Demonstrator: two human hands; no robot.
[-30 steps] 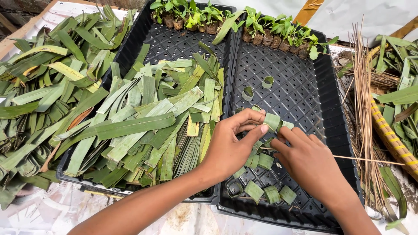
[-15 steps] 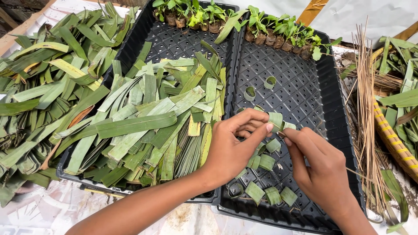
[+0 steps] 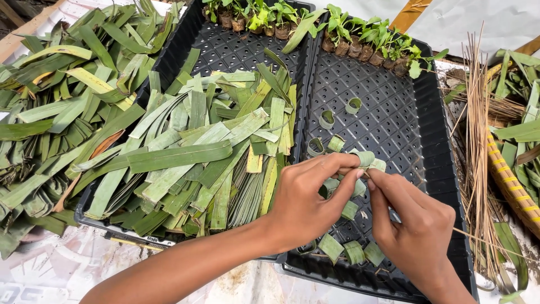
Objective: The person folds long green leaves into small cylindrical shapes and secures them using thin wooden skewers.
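Hands meet over right black tray. Left hand pinches curled green leaf strip between thumb and fingers; right hand closes on same strip, thin stick running out toward right. Finished leaf rings lie on tray. Cut leaf pile fills left tray. Seedlings line far edge. Stick bundle at right.
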